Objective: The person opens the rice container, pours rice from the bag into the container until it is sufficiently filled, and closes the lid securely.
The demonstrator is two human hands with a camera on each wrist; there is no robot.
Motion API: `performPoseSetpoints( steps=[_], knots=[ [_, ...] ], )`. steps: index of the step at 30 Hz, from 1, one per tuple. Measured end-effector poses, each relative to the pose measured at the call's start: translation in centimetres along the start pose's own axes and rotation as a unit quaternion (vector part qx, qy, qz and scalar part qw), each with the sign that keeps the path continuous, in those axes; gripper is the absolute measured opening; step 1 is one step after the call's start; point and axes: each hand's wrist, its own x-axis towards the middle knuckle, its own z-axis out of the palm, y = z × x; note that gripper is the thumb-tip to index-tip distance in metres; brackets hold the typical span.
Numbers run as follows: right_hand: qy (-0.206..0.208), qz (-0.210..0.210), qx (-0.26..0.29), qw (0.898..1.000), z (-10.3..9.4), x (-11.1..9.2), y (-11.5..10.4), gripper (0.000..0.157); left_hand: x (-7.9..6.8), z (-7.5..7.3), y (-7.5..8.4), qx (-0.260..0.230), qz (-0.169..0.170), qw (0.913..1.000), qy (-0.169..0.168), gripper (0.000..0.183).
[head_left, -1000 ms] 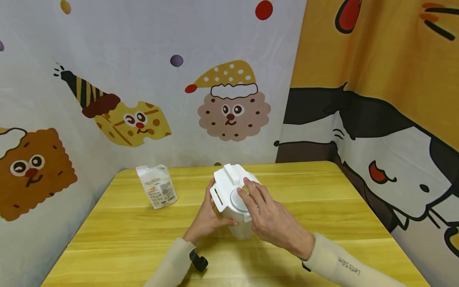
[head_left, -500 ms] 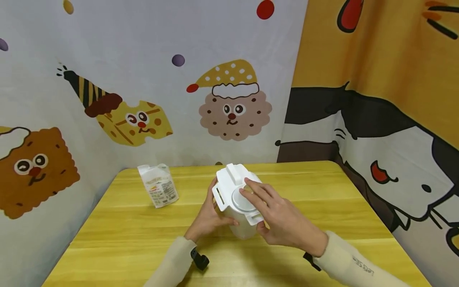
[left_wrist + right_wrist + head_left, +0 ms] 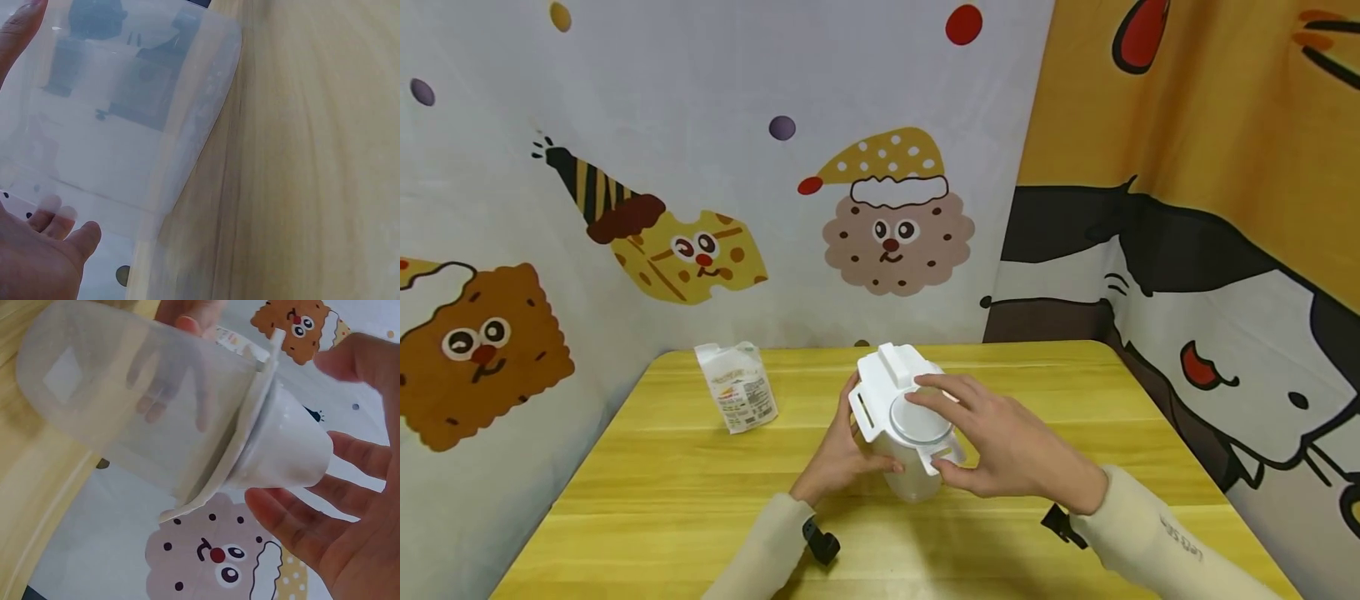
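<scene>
A translucent plastic storage container [image 3: 916, 485] with a white lid [image 3: 878, 390] stands on the table, slightly tilted in the head view. My left hand [image 3: 841, 458] grips its body from the left; in the left wrist view its fingers [image 3: 62, 247] show on the far side of the clear wall [image 3: 125, 106]. A round white cap [image 3: 919, 417] rises from the lid. My right hand [image 3: 1018, 442] spreads around this cap, fingertips over its far side and the thumb beside a side latch [image 3: 947, 454] that sticks outward. In the right wrist view the thumb [image 3: 340, 365] is apart from the cap [image 3: 290, 447].
A white printed pouch [image 3: 739, 392] stands at the back left of the wooden table [image 3: 700, 517]. Behind the table hangs a white cartoon-print cloth [image 3: 715, 83], with an orange one [image 3: 1075, 108] at the right.
My right hand has shifted slightly right, and its thumb has come into view by the latch. That latch has swung outward from the container. My left hand keeps its grip.
</scene>
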Motion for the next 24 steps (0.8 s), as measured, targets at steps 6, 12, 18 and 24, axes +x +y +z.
performPoseSetpoints(
  steps=[6,12,18,24],
  knots=[
    [-0.016,0.033,0.026,0.999,-0.8,1.0,0.4,0.066,-0.1,0.1,-0.1,-0.002,-0.003,1.0000,-0.002,0.141],
    [-0.031,0.062,0.069,0.995,-1.4,2.1,1.4,0.059,-0.1,0.2,-0.1,-0.015,-0.010,0.9998,0.002,0.142],
    [-0.039,0.075,0.104,0.991,-1.4,3.3,2.8,0.058,-0.1,0.2,-0.1,-0.020,-0.016,0.9997,0.004,0.142],
    [-0.056,0.099,0.143,0.983,-1.5,4.8,4.0,0.055,-0.1,0.0,0.0,-0.019,-0.022,0.9996,0.003,0.141]
  ],
)
